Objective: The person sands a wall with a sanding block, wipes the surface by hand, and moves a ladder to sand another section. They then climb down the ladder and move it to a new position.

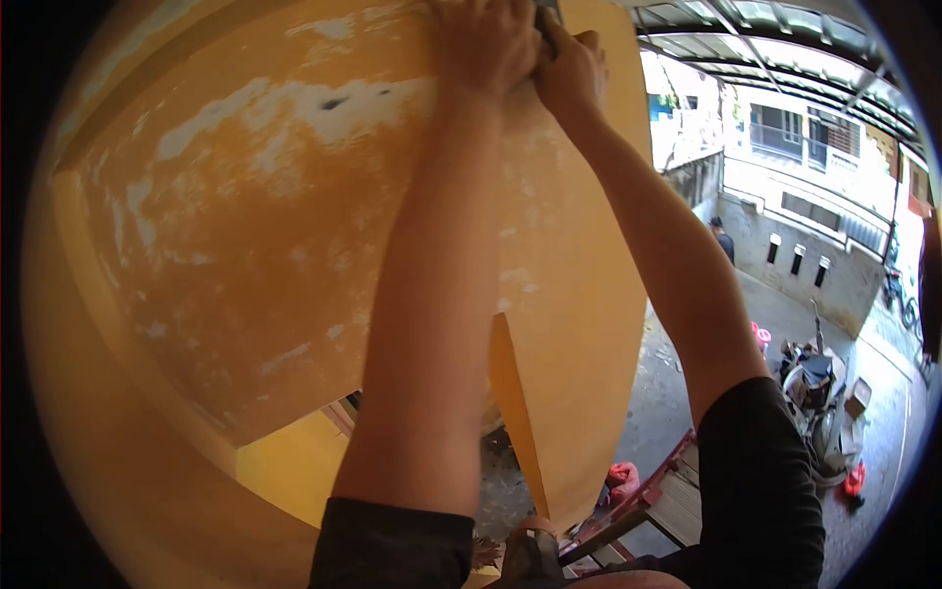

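Both my arms stretch up against an orange wall [245,255] with white, worn patches. High in the view, my left hand [486,44] is closed at the wall's surface, its fingertips cut off by the top edge. Right beside it, my right hand [574,74] is closed around something dark, of which only a small part shows between the two hands; I cannot tell what it is. Dark spots [337,102] mark a white patch left of my hands.
A ladder [648,501] with reddish rails stands below me. Down at the right are a motorbike-like heap of items [819,393], a red bag [855,478] and a box [859,397]. A person [722,239] is by the grey yard wall [785,236]. A metal-framed roof [775,39] spans above.
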Demonstrator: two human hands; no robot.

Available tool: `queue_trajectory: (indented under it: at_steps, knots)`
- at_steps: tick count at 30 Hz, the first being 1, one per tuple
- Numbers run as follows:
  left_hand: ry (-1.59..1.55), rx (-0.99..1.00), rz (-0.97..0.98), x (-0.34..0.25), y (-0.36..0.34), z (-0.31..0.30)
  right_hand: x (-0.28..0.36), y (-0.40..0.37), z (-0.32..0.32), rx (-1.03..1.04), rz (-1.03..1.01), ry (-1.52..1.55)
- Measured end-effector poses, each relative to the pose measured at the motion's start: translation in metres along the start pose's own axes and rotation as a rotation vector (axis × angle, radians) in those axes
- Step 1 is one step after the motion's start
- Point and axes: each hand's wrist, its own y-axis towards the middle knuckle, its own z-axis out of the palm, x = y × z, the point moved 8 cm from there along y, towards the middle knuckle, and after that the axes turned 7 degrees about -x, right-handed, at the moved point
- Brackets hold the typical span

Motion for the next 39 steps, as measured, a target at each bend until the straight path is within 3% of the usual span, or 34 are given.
queue_trajectory:
  at_steps: [1,6,10,12,15,17,22,24,27,29,33,35,36,39]
  knots:
    - [0.079,-0.114,0.030,-0.001,-0.002,-0.004,-0.004,-0.004,-0.007,0.000,-0.011,0.026]
    - [0.090,-0.070,0.083,-0.002,-0.007,-0.008,-0.059,-0.074,-0.085,0.135,-0.041,0.047]
    - [0.081,-0.129,0.076,-0.002,-0.009,-0.003,-0.167,-0.188,-0.142,0.385,0.127,-0.058]
    - [0.106,-0.065,0.091,-0.005,-0.009,-0.004,-0.227,-0.253,-0.169,0.494,0.204,-0.117]
    - [0.101,-0.116,0.105,-0.003,-0.007,-0.006,-0.280,-0.336,-0.206,0.666,0.244,-0.239]
    - [0.143,-0.013,0.098,-0.004,-0.008,0.000,-0.292,-0.363,-0.217,0.852,0.336,-0.254]
    - [0.154,0.050,0.128,-0.004,-0.008,0.003,-0.294,-0.360,-0.216,0.793,0.454,-0.049]
    - [0.163,0.048,0.144,-0.004,-0.008,0.002,-0.287,-0.379,-0.209,0.957,0.487,0.013]
    - [0.230,0.213,0.119,-0.003,-0.007,0.010,-0.262,-0.382,-0.207,1.186,0.422,0.042]
    - [0.246,0.035,0.204,-0.004,-0.007,0.006,-0.254,-0.398,-0.203,1.409,0.340,0.042]
    - [0.134,0.009,0.206,-0.001,-0.013,0.012,-0.258,-0.410,-0.198,1.407,0.261,0.100]
    - [0.211,0.222,0.058,0.007,-0.021,0.025,-0.263,-0.411,-0.198,1.413,0.325,0.113]
    - [0.223,0.236,0.064,0.002,-0.027,0.024,-0.265,-0.412,-0.200,1.430,0.367,0.120]
    - [0.168,0.100,0.138,-0.018,-0.044,0.016,-0.275,-0.417,-0.199,1.417,0.445,0.155]
